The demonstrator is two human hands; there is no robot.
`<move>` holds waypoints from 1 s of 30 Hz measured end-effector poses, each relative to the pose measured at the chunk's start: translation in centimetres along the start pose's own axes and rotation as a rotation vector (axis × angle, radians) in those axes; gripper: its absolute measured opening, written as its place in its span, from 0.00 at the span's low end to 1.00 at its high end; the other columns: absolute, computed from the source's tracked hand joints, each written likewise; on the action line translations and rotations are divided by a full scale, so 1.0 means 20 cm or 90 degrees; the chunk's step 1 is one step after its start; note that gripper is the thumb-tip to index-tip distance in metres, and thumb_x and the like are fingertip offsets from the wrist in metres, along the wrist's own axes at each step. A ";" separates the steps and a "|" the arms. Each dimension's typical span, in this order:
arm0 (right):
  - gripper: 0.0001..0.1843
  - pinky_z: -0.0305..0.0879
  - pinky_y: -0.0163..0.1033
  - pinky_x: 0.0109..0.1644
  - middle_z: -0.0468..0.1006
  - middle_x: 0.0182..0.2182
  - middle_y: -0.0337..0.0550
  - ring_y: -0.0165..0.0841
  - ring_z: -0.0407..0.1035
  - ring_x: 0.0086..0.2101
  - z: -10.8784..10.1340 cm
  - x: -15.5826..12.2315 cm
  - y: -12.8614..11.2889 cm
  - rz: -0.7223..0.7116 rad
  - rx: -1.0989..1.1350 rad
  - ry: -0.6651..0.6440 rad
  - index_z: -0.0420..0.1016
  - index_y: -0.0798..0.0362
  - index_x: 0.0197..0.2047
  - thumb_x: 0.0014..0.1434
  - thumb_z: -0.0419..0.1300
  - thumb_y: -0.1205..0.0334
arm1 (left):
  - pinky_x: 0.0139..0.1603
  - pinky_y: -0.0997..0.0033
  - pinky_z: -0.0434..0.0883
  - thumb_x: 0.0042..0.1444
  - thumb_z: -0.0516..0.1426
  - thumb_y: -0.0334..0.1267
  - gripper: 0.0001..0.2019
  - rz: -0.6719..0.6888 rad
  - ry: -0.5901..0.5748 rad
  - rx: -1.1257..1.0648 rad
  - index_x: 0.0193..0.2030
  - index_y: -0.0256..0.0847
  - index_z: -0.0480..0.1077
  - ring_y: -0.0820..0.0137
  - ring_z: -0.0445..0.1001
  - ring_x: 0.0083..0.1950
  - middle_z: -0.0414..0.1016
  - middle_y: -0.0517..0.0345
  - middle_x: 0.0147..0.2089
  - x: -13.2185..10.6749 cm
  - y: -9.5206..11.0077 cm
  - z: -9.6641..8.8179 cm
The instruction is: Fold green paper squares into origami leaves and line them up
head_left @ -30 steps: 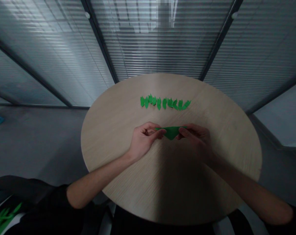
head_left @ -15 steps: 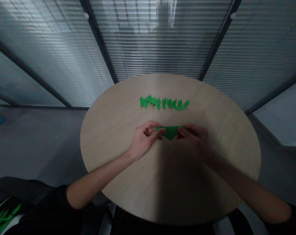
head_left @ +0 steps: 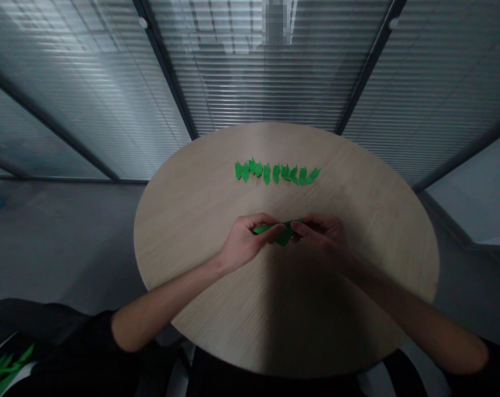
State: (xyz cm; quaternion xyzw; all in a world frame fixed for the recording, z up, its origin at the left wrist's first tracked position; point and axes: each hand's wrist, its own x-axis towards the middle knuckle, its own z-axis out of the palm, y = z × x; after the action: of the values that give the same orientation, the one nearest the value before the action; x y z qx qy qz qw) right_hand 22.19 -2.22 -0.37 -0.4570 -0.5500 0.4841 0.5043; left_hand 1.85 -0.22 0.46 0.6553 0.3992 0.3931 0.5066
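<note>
Both hands, left hand (head_left: 245, 242) and right hand (head_left: 325, 234), have their fingers clamped on one green piece (head_left: 282, 239), whose lower part shows between the thumbs. Holding it from either side probably steadies such thin, paper-like stuff and lets the thumbs press it. Beneath the fingers spreads a pale table (head_left: 179, 220); whether they touch it, I cannot tell. Beyond the fingertips, well apart, lies a row of green shapes (head_left: 266, 175), likely placed there so the hands don't disturb them. Farther off hang blinds (head_left: 266, 91).

A round, pale wooden table (head_left: 184, 220) carries an uneven row of small green pieces (head_left: 276, 173).
</note>
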 end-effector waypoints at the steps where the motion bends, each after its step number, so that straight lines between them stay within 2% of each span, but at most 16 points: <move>1: 0.13 0.73 0.37 0.29 0.82 0.22 0.40 0.33 0.76 0.24 0.00 0.00 0.00 0.004 0.001 0.002 0.83 0.51 0.29 0.55 0.73 0.50 | 0.27 0.75 0.71 0.59 0.65 0.43 0.11 0.000 -0.001 -0.003 0.33 0.37 0.81 0.72 0.74 0.26 0.79 0.55 0.26 0.00 0.00 0.00; 10: 0.13 0.72 0.36 0.29 0.81 0.22 0.40 0.32 0.76 0.24 -0.01 0.00 -0.01 0.023 -0.008 -0.006 0.83 0.52 0.28 0.55 0.73 0.51 | 0.29 0.75 0.71 0.60 0.64 0.44 0.13 -0.017 -0.017 -0.020 0.31 0.36 0.79 0.73 0.73 0.27 0.78 0.56 0.27 0.00 -0.01 0.00; 15: 0.17 0.73 0.35 0.30 0.80 0.22 0.39 0.31 0.75 0.24 0.00 0.01 0.00 0.028 0.018 -0.019 0.82 0.53 0.28 0.55 0.72 0.47 | 0.30 0.75 0.71 0.60 0.64 0.44 0.13 -0.032 -0.021 -0.043 0.32 0.35 0.78 0.73 0.73 0.28 0.78 0.55 0.28 0.00 -0.01 0.00; 19: 0.20 0.75 0.37 0.33 0.80 0.26 0.40 0.31 0.76 0.27 0.00 0.01 0.01 0.068 0.030 -0.065 0.80 0.53 0.33 0.56 0.71 0.43 | 0.30 0.75 0.70 0.59 0.64 0.44 0.14 -0.020 0.003 -0.039 0.31 0.35 0.78 0.73 0.73 0.28 0.77 0.56 0.27 0.00 -0.02 0.01; 23: 0.21 0.69 0.33 0.30 0.81 0.29 0.42 0.31 0.75 0.28 0.02 -0.01 0.04 0.103 -0.025 -0.141 0.81 0.54 0.39 0.56 0.72 0.43 | 0.29 0.75 0.68 0.60 0.64 0.44 0.13 -0.001 0.016 -0.028 0.31 0.35 0.78 0.73 0.72 0.28 0.76 0.57 0.27 0.00 -0.03 0.02; 26: 0.19 0.65 0.33 0.29 0.80 0.28 0.41 0.29 0.72 0.27 0.03 -0.01 0.05 0.102 -0.052 -0.171 0.82 0.55 0.37 0.58 0.71 0.45 | 0.31 0.74 0.68 0.60 0.64 0.43 0.12 0.008 0.020 -0.027 0.30 0.35 0.77 0.73 0.73 0.29 0.77 0.56 0.27 0.00 -0.03 0.02; 30: 0.18 0.67 0.34 0.31 0.80 0.28 0.42 0.30 0.72 0.27 0.04 -0.02 0.04 0.096 -0.054 -0.182 0.81 0.55 0.37 0.60 0.68 0.46 | 0.31 0.74 0.67 0.58 0.65 0.43 0.13 0.005 0.034 -0.027 0.30 0.36 0.77 0.72 0.72 0.29 0.77 0.56 0.27 -0.01 -0.03 0.02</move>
State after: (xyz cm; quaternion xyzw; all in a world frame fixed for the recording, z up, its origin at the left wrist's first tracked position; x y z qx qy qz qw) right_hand 21.39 -2.50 -1.19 -0.4442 -0.6001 0.5571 0.3636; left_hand 2.10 -0.40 -0.19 0.6354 0.4011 0.4209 0.5081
